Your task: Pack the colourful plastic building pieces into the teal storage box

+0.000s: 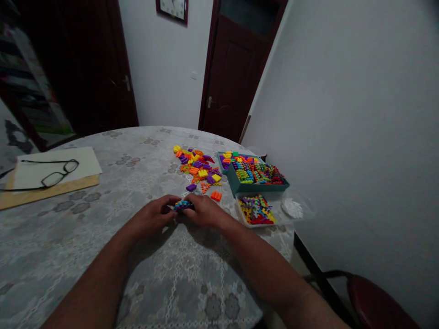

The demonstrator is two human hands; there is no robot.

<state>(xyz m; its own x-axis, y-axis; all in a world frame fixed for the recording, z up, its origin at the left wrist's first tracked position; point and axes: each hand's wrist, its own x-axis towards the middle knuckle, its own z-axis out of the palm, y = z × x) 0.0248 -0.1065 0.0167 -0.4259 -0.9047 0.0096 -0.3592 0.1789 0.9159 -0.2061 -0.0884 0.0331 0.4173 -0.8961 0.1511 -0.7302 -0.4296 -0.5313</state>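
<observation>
My left hand and my right hand meet on the table, fingers curled around a small cluster of joined plastic blocks, blue and green with purple. Both hands pinch it from either side. Just beyond it lies a loose pile of orange, yellow and purple blocks. A single orange block and a purple block lie closest to my fingers.
A teal box full of coloured pieces stands at the right, a white tray of pieces in front of it and a clear lid beside. Glasses rest on paper at the left. A red chair stands at the lower right.
</observation>
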